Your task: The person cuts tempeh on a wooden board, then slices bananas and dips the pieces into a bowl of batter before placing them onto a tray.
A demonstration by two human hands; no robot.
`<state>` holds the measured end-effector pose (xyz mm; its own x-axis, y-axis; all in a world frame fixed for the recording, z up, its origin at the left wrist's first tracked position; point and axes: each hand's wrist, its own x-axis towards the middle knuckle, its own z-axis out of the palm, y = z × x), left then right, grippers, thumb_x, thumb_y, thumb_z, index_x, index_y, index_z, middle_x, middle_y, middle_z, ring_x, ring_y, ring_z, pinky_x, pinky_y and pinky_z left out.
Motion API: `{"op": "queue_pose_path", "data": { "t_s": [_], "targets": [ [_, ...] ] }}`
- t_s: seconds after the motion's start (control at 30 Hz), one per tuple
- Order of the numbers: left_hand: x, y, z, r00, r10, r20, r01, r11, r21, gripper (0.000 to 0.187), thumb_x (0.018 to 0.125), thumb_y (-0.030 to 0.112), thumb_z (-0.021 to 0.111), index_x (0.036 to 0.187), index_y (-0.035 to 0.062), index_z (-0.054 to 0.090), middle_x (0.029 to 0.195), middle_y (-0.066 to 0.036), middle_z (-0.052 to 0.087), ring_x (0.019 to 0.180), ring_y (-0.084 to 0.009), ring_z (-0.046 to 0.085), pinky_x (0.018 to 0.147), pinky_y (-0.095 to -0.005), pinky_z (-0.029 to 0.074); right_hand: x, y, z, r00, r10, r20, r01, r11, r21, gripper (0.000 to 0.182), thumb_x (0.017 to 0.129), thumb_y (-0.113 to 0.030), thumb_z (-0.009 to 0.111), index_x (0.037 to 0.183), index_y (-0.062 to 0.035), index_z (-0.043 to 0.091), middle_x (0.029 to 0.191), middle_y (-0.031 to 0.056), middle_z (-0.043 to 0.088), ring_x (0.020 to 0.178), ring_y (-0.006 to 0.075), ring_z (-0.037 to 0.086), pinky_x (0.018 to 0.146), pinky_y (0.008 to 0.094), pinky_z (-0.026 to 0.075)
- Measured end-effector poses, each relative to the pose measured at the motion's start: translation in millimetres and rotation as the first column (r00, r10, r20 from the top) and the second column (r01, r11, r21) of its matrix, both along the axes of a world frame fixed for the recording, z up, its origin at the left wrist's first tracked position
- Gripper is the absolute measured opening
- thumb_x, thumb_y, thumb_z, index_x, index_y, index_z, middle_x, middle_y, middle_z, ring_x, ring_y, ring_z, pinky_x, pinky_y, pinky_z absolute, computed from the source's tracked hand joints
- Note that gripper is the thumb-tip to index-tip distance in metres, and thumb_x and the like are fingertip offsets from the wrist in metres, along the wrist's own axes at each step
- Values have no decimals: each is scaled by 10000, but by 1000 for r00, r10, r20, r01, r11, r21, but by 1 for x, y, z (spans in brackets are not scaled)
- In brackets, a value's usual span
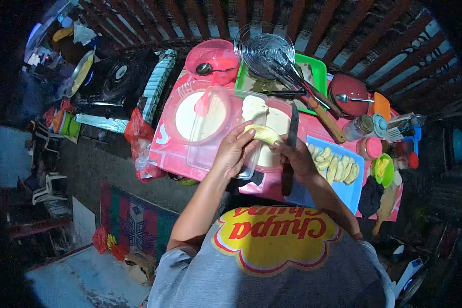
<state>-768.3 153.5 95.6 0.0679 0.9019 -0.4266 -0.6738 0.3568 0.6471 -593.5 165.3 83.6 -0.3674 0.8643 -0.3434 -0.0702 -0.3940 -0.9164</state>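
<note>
Yellow banana (264,134) lies between the left hand (239,146) and right hand (292,155), pinched by both.

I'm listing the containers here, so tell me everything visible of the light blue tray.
The light blue tray looks like smooth plastic, rectangular with a raised rim. It lies on the pink table cover, to the person's right. Peeled bananas sit side by side towards its far end; nearer, its bottom is bare. The right hand and forearm hide part of its left side.
</note>
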Motion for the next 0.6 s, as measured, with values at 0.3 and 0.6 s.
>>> {"op": "queue_pose_path", "data": {
  "t_s": [0.3,0.6],
  "targets": [
    [-9,-4,-9,986,130,-101,-127,991,35,328,795,54,514,1110,38,426,978,-58,532,879,-124,524,747,-230,450,-24,-4,3,989,-68,-132,44,984,-173,249,735,-218,604,883,-44,504,605,-31,420,534,54,409,502,186,344],
    [-40,-4,-19,992,-43,-118,41,999,-20,294,787,169,553,1054,64,486,927,-32,558,829,-90,533,707,-211,431,-36,-3,-2,998,-55,-17,51,984,-168,267,716,-208,630,899,-44,525,607,-33,462,493,50,402,441,191,328]
  ]
}}
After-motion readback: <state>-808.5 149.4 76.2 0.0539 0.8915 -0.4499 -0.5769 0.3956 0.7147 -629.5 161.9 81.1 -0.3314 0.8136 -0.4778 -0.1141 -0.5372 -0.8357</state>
